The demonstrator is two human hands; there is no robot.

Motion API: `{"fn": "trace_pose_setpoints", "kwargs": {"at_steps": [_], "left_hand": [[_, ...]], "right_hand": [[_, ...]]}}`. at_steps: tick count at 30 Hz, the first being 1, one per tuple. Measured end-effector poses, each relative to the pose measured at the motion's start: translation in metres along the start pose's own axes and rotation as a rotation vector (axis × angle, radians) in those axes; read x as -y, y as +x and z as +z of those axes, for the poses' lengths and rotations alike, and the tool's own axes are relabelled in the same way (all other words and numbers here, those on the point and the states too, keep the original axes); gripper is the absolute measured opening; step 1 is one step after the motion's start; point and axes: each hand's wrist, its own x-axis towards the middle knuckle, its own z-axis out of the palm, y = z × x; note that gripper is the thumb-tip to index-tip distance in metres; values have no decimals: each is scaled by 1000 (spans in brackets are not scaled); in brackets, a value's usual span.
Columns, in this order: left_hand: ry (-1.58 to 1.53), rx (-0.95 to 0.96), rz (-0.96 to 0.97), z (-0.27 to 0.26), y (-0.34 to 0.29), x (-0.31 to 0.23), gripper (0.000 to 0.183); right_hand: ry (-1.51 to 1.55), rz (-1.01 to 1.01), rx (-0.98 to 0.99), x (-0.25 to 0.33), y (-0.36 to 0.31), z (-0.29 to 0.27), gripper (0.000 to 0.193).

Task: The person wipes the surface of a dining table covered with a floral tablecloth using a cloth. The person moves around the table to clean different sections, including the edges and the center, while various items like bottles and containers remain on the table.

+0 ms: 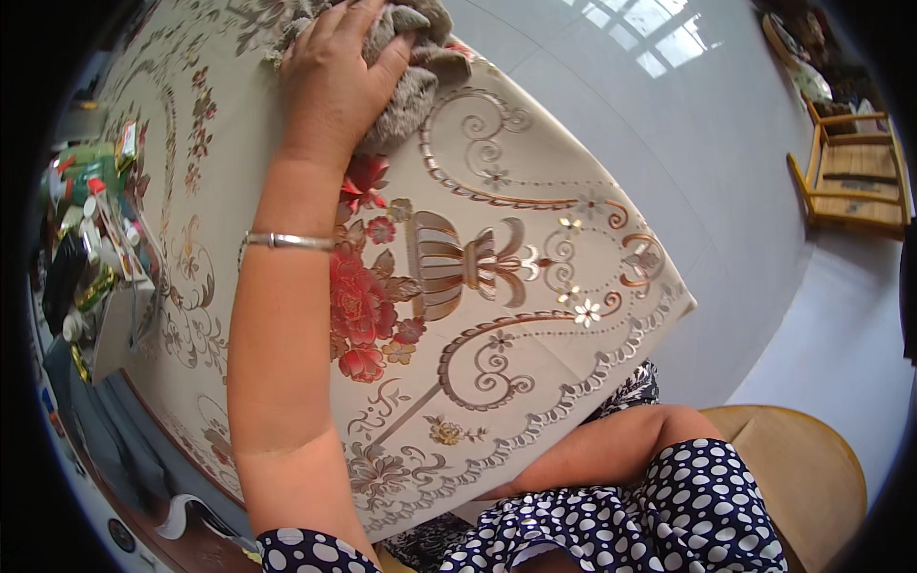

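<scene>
Left hand (334, 86) grasps grey rag (409, 103), bunched under palm and thumb, on tablecloth (564, 158); rag's far edge cut off. Right hand hidden below tablecloth's near edge, grip untellable. Clutter (95, 244) far left, blurred.

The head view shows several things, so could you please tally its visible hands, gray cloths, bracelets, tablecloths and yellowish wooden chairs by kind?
Hands: 1, the left hand
Cloths: 1 gray cloth, under that hand
Bracelets: 1 silver bracelet
Tablecloths: 1 floral tablecloth
Chairs: 1 wooden chair
Total: 5
</scene>
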Motion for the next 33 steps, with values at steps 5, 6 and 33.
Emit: {"fn": "trace_pose_setpoints", "kwargs": {"at_steps": [5, 6, 33], "left_hand": [[-11, 6, 154, 18, -16, -42, 45], [-9, 14, 169, 22, -20, -56, 45], [-180, 250, 207, 18, -29, -117, 43]], "right_hand": [[100, 212, -107, 9, -2, -12, 13], [123, 268, -134, 10, -4, -14, 13], [1188, 1542, -87, 59, -235, 225, 34]]}}
